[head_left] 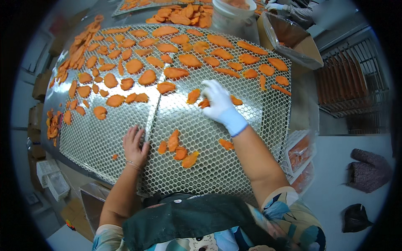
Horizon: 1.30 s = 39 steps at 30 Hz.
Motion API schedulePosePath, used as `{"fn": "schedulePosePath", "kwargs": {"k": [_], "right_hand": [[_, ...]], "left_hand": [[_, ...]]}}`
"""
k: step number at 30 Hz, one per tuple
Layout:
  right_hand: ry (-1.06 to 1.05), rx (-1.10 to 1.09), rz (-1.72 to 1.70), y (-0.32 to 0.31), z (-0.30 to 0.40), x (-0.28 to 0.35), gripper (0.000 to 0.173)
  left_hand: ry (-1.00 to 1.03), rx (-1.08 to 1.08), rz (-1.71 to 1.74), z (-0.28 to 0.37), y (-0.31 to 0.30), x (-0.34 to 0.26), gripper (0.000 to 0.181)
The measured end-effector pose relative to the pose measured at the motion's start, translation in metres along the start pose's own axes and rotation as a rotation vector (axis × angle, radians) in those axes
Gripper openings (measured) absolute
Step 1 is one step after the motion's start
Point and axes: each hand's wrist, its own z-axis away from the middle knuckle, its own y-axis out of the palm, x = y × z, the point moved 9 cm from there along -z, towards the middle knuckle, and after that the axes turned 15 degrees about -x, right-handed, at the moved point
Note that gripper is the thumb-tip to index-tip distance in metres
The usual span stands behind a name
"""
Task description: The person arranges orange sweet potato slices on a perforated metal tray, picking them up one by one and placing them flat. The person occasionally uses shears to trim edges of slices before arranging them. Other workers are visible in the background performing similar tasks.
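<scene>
A large rack of white plastic mesh [194, 125] lies on a metal table before me, with many flat orange dried fruit slices [190, 60] laid out mostly over its far half. My right hand [218, 100], in a white glove, is over the middle right of the mesh, slightly blurred. Its thumb and fingers are apart, beside an orange slice [204, 103]; the palm side is hidden. Bare and wearing a thin bracelet, my left hand [135, 146] rests on the near left mesh with fingers spread. Between my forearms lies a small group of slices [180, 153].
Piles of slices lie at the left [77, 50] and the back [182, 15]. A white bucket [234, 14] and a plastic-lined carton [301, 47] stand behind the rack. A co-worker's gloved hand [276, 7] shows beyond. White crates [300, 153] sit right, near a wire shelf [339, 75].
</scene>
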Motion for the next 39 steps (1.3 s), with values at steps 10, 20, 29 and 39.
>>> {"fn": "schedulePosePath", "kwargs": {"k": [10, 20, 29, 39], "right_hand": [[0.295, 0.95, 0.17, 0.061, 0.033, 0.065, 0.044], [0.177, 0.199, 0.11, 0.12, -0.069, 0.059, 0.029], [0.149, 0.488, 0.351, 0.142, -0.085, 0.061, 0.044], [0.042, -0.081, 0.357, 0.115, -0.057, 0.085, 0.035]], "left_hand": [[-0.385, 0.401, 0.196, -0.041, 0.005, 0.039, 0.036], [0.035, -0.035, -0.041, -0.138, 0.06, 0.019, 0.038], [-0.02, 0.168, 0.129, -0.163, 0.056, 0.046, 0.046], [-0.058, 0.004, 0.199, -0.132, 0.045, 0.051, 0.029]]}}
